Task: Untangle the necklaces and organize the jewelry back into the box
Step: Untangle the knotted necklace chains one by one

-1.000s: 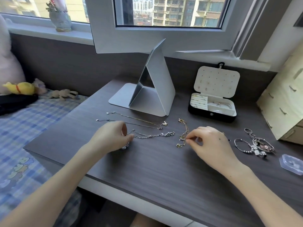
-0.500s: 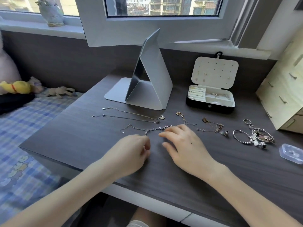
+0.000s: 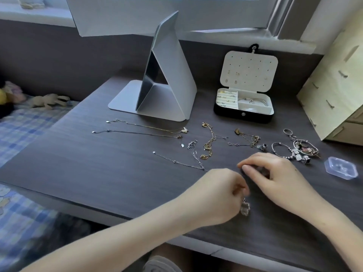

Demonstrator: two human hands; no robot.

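A dark wood-grain desk [image 3: 98, 173] sits under a window. The left hand [image 3: 216, 193] pinches a silver chain necklace [image 3: 176, 162], a clear pendant [image 3: 245, 209] hanging below its fingers. The right hand [image 3: 280, 179] is curled just beside it, grip not determinable. Recommend drawing the chain slowly, clear of the tangled gold necklace [image 3: 208, 146]. The open black jewellery box [image 3: 243, 114] stands behind. No legible writing.

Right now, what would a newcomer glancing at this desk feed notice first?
The hands near the front of the desk: the left hand pinches a silver necklace, a clear pendant showing below its fingers, with the right hand curled beside it. Behind them a gold chain and other necklaces lie loose mid-desk, and the open jewelry box sits at the back right.
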